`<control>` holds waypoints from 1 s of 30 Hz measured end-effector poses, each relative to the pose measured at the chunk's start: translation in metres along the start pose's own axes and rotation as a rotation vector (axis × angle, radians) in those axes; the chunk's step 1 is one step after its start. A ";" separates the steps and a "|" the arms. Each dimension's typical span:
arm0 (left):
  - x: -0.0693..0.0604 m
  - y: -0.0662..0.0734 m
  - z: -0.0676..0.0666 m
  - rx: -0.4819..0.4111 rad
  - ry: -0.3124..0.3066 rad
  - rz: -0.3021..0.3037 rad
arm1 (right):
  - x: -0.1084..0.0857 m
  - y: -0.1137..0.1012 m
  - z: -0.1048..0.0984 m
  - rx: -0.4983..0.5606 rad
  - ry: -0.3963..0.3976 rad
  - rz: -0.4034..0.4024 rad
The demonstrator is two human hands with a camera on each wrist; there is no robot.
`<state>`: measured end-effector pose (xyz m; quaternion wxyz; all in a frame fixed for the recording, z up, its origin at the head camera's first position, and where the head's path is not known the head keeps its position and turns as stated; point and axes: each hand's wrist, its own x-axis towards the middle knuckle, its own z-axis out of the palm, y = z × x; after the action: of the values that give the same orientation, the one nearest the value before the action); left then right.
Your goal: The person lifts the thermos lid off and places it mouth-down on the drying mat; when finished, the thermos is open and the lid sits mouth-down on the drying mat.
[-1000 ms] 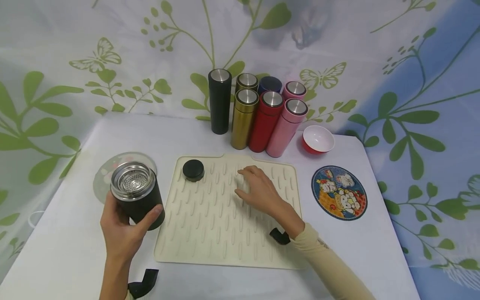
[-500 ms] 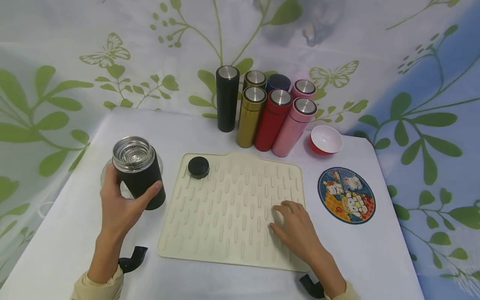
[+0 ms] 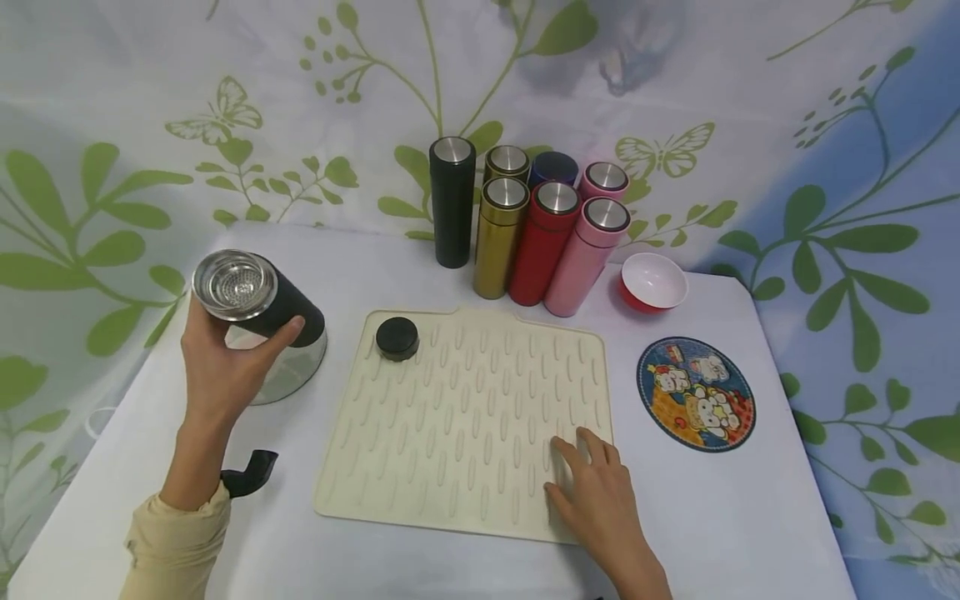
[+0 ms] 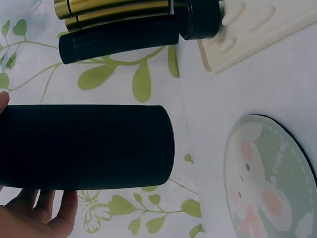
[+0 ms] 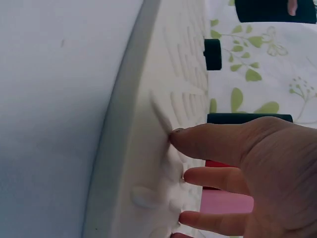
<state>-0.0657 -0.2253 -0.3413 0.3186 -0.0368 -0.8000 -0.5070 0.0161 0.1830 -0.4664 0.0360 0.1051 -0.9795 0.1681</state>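
My left hand (image 3: 225, 367) grips a black flask (image 3: 288, 310), its steel mouth with a strainer uncovered and tilted toward the left, above a pale round coaster (image 3: 288, 375). In the left wrist view the flask (image 4: 89, 146) hangs clear of the coaster (image 4: 267, 173), with fingers (image 4: 62, 213) curled under it. My right hand (image 3: 600, 500) rests its fingertips on the cream ribbed mat (image 3: 465, 417) near its lower right corner, fingers spread and holding nothing. A black lid (image 3: 397, 337) lies on the mat's upper left corner.
Behind the mat stands a cluster of flasks: black (image 3: 452, 204), gold (image 3: 497, 242), red (image 3: 543, 246), pink (image 3: 585, 258) and others. A red bowl with a white inside (image 3: 654, 283) and a colourful round coaster (image 3: 697, 393) are at the right.
My left hand has raised the flask away from the front edge and tipped its mouth leftward, uncovering more of the coaster. My right hand has drawn back toward the mat's lower right.
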 end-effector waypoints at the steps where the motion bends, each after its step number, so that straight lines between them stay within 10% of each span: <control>1: 0.002 0.000 0.000 0.001 -0.002 -0.010 | -0.001 0.000 -0.001 0.001 -0.008 0.010; 16: 0.052 -0.058 -0.011 0.127 0.051 -0.151 | -0.007 0.006 0.000 0.059 0.021 -0.013; 30: 0.115 -0.075 -0.004 0.097 0.132 -0.237 | -0.010 0.007 0.008 0.094 0.084 0.018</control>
<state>-0.1839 -0.2948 -0.3362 0.3097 0.1067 -0.7997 -0.5032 0.0242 0.1890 -0.4778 0.0706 0.0905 -0.9691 0.2185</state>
